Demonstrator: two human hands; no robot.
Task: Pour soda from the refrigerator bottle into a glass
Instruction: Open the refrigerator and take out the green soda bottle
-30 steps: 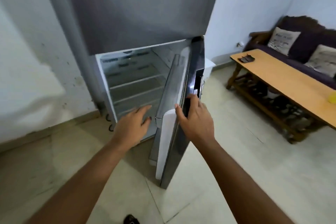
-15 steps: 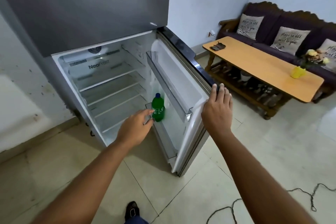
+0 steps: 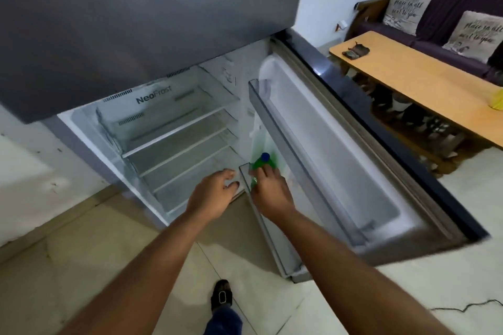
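The refrigerator [image 3: 174, 128] stands with its lower door [image 3: 340, 160] swung wide to the right. A green soda bottle [image 3: 262, 162] with a blue cap stands in the door's lower bin. My right hand [image 3: 269, 190] is wrapped around the bottle's body, covering most of it. My left hand [image 3: 215, 193] hovers just left of the bin's corner, fingers loosely apart, holding nothing. No glass is in view.
The fridge shelves hold nothing. A long wooden coffee table [image 3: 419, 81] with a dark small item and a yellow object stands at the right, before a dark sofa [image 3: 446, 19] with cushions. A cable [image 3: 468, 307] lies on the tiled floor. My foot [image 3: 221, 296] shows below.
The door has swung wider open. My right hand left the door's edge and closed on the bottle in the door bin. My left hand stayed near the bin.
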